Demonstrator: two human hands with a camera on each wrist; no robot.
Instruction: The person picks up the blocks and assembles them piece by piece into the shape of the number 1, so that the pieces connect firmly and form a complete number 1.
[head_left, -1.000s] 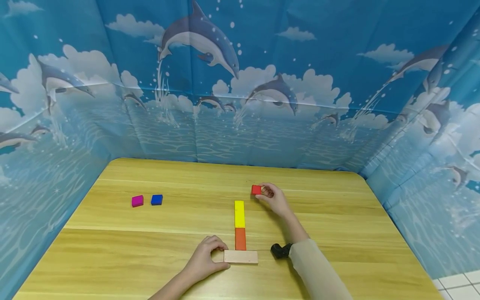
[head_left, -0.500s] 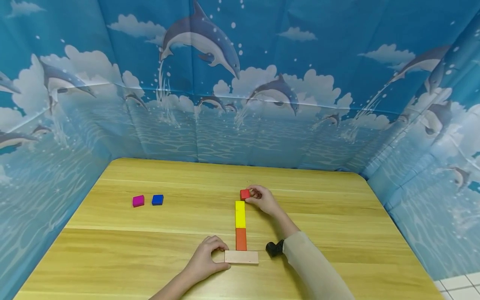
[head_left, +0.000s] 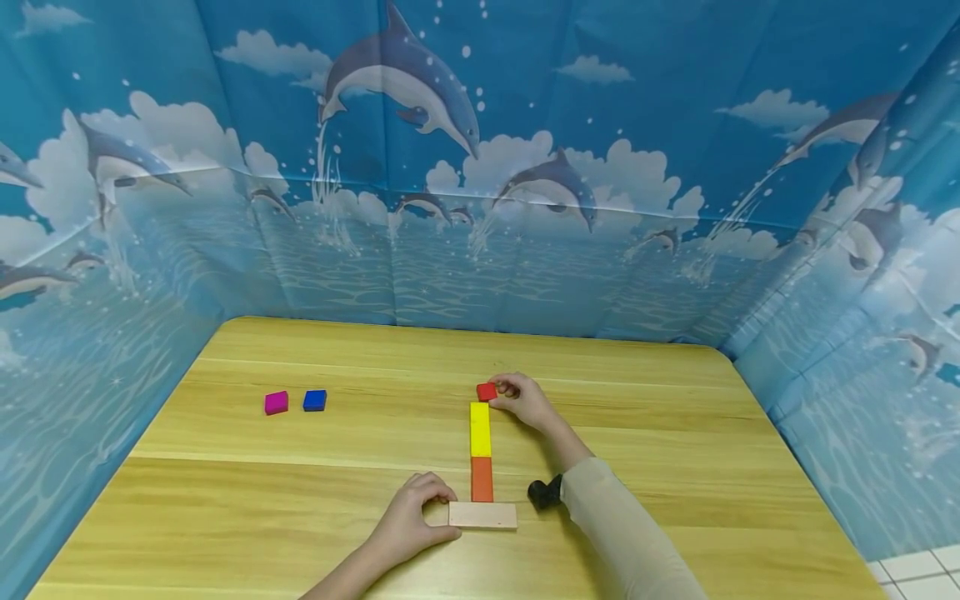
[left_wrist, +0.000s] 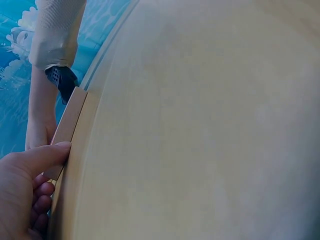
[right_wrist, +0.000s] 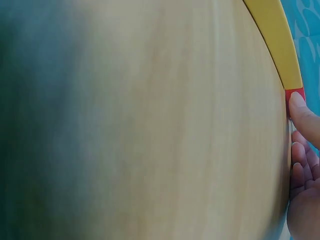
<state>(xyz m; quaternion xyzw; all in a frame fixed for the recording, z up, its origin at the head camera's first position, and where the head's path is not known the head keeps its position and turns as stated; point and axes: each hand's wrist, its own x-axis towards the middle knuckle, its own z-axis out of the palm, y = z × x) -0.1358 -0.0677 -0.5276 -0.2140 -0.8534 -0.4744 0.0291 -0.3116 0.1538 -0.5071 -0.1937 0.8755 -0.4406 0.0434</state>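
In the head view a plain wooden block (head_left: 482,515) lies crosswise near the front, and my left hand (head_left: 411,518) grips its left end between thumb and fingers. From its far side run an orange block (head_left: 482,479) and then a yellow block (head_left: 480,429), end to end. My right hand (head_left: 528,402) pinches a small red block (head_left: 486,392) at the yellow block's far end. The right wrist view shows the red block (right_wrist: 294,100) against the end of the yellow block (right_wrist: 277,40), partly covered by my thumb.
Apart on the left of the wooden table (head_left: 225,517) lie a magenta block (head_left: 276,402) and a blue block (head_left: 315,400). A black device (head_left: 544,493) sits at my right wrist. A dolphin-print curtain (head_left: 450,267) surrounds the table's far and side edges.
My right hand has carried the red block leftward and slightly nearer, to the far end of the yellow block. My left hand has stayed on the plain block.
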